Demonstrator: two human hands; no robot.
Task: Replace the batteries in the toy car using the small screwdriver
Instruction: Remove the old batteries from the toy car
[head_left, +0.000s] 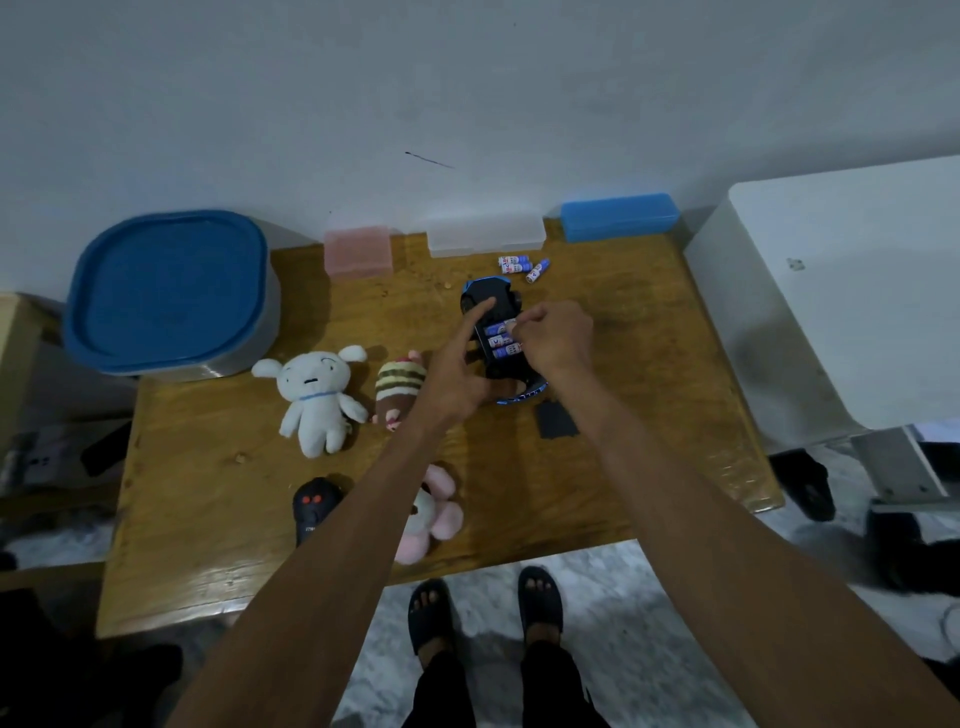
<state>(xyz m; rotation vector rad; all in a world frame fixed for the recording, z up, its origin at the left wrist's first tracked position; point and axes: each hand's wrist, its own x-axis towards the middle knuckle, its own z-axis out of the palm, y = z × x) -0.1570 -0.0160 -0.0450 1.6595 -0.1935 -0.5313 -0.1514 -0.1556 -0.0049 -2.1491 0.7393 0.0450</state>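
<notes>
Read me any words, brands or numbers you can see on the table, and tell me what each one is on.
Nothing can be read for certain.
Batteries in the toy car: red and blue print, blurred.
Loose batteries: same print, too small.
Black remote control: small white marking, unreadable.

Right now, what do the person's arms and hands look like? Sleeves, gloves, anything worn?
Both forearms are bare up to the frame's bottom edge: no sleeves in view. The left hand and right hand have no gloves, and no watch, bracelet or ring shows, though the picture is too soft to rule out a thin ring. No markings or tape are visible.
</notes>
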